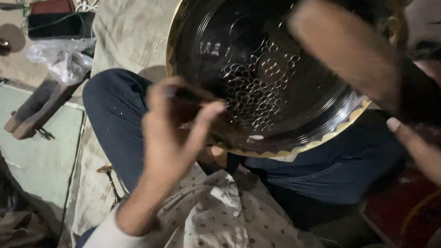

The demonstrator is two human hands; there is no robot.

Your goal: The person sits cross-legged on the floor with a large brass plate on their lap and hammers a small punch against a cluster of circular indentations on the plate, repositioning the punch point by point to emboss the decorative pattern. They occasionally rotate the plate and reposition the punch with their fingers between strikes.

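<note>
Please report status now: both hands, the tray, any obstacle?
Left hand pinches thin tool on round dark tray. Right hand grips wooden mallet, raised. Nothing between them.

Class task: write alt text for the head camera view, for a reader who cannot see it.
A seated person's left hand holds a thin dark tool against a large dark round metal tray patterned with small circles. The blurred right hand grips a wooden-handled tool.
</note>
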